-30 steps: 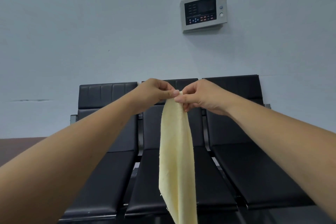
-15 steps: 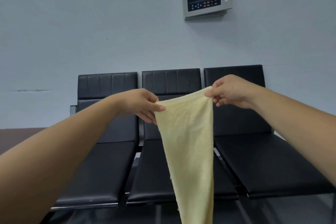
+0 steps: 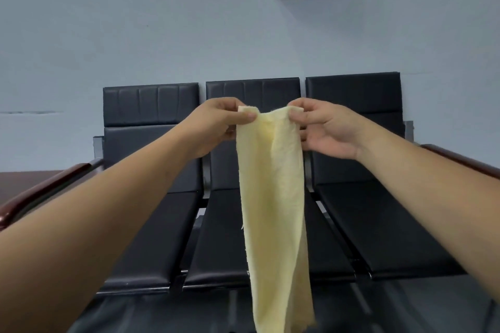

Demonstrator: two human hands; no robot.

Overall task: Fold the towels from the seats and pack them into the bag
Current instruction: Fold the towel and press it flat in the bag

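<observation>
Yellow towel [image 3: 272, 197] pinched by both hands, L [image 3: 216, 123] + R [image 3: 323, 127].

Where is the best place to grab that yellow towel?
The yellow towel hangs limp and long, so probably by its two top corners, one from each side, as the left hand and right hand pinch it; that keeps it spread.

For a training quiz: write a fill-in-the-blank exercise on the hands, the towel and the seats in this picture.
1. The left hand and the right hand each pinch the ____ edge of the towel.
2. The towel's colour is pale ____.
3. Behind the hanging towel stands a row of ____ black seats.
Missing words: top; yellow; three.
</observation>
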